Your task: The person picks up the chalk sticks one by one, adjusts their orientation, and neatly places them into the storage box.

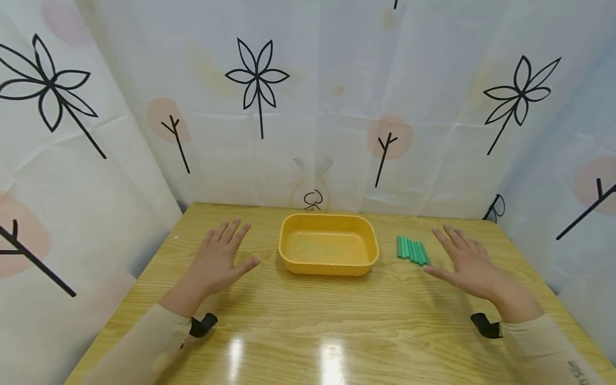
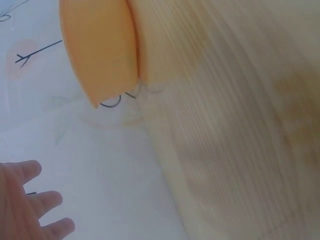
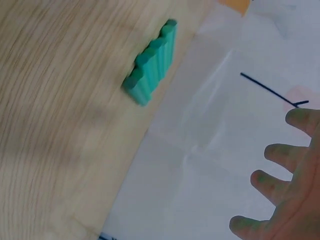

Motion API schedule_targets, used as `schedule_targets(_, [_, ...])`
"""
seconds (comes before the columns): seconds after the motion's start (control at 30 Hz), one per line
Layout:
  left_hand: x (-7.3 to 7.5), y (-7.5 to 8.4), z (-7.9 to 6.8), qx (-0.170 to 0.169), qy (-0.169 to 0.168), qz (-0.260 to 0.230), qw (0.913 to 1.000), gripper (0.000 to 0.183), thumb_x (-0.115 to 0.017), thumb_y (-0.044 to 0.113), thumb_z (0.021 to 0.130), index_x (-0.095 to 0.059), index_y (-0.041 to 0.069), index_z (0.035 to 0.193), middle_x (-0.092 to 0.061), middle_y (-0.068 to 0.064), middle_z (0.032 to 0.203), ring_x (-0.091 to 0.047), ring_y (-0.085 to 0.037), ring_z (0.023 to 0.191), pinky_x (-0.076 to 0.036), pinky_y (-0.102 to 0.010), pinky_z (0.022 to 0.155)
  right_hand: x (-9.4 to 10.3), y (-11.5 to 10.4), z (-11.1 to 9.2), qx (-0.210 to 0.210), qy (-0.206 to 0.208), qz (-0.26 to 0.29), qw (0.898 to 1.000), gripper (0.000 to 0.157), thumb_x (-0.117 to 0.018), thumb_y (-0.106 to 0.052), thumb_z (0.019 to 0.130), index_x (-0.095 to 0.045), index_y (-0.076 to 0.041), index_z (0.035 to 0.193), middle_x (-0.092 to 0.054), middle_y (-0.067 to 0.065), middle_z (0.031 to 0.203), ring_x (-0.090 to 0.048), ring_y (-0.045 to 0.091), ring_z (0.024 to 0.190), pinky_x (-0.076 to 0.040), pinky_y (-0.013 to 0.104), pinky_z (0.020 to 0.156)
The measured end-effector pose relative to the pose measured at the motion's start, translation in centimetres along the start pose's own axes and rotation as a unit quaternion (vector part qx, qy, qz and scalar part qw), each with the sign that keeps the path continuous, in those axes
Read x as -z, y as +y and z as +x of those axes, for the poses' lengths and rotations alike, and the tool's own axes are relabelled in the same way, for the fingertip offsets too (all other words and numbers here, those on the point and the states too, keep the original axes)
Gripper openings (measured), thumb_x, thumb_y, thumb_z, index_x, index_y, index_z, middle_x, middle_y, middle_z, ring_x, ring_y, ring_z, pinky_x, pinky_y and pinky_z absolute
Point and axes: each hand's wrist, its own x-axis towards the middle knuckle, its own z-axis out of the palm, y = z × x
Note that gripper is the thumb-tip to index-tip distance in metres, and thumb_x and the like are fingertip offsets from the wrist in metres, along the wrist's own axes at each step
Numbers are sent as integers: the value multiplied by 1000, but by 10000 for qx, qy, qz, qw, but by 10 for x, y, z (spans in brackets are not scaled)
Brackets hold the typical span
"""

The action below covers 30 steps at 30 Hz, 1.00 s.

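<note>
A yellow rectangular tub (image 1: 329, 269) stands toward the back of the wooden table, between the two hands. To its right, several green sticks (image 1: 413, 251) lie side by side in a row. My left hand (image 1: 218, 262), fingers spread and holding nothing, is left of the tub. On the other side, my right hand (image 1: 469, 264) has its fingers spread too, just right of the green sticks and apart from them. The right wrist view shows the round ends of the sticks (image 3: 152, 62) close together. Part of the tub (image 2: 100, 45) appears in the left wrist view.
The wooden table (image 1: 289, 321) reaches back to a white curtain (image 1: 317, 107) printed with black flowers and twigs, which also hangs along both sides. Dark straps with small black mounts (image 1: 204, 325) sit at both wrists.
</note>
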Motion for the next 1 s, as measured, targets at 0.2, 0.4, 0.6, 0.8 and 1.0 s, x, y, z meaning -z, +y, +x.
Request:
schedule_targets(0.2, [-6, 10, 7, -74, 61, -114, 9999, 90, -47, 68, 96, -18, 15, 162, -18, -18, 165, -12, -43, 150, -8, -62, 118, -6, -15, 7, 126, 177, 121, 9997, 94, -65, -51, 94, -15, -6, 161, -12, 32, 161, -11, 57, 143, -10, 77, 105])
schedule_targets(0.4, [-11, 19, 12, -71, 113, -288, 9995, 89, -48, 67, 96, -18, 16, 162, -17, -17, 165, -11, -42, 151, -8, -61, 119, -8, -28, 12, 156, 191, 294, 9993, 93, -65, -51, 95, -17, -5, 161, -11, 31, 161, -11, 56, 144, -9, 76, 107])
schedule_targets(0.6, [-13, 28, 20, -131, 214, -359, 9990, 88, -46, 68, 96, -21, 14, 161, -20, -17, 164, -14, -42, 150, -11, -62, 118, -7, -38, 18, 243, 248, 379, 9987, 92, -64, -50, 95, -16, -6, 161, -12, 31, 161, -12, 57, 143, -9, 75, 108])
schedule_targets(0.8, [-18, 37, 30, -155, 210, -486, 9985, 88, -44, 70, 96, -21, 15, 162, -21, -15, 164, -16, -41, 150, -10, -60, 119, -10, -45, 28, 306, 316, 508, 9977, 91, -65, -49, 95, -19, -5, 160, -14, 30, 161, -11, 54, 144, -9, 74, 110])
schedule_targets(1.0, [-21, 44, 38, -181, 202, -551, 9981, 88, -42, 71, 96, -23, 13, 161, -23, -15, 164, -18, -42, 149, -12, -60, 118, -18, -51, 37, 397, 257, 621, 9970, 89, -64, -49, 96, -20, -5, 160, -13, 28, 162, -9, 53, 146, -7, 73, 111])
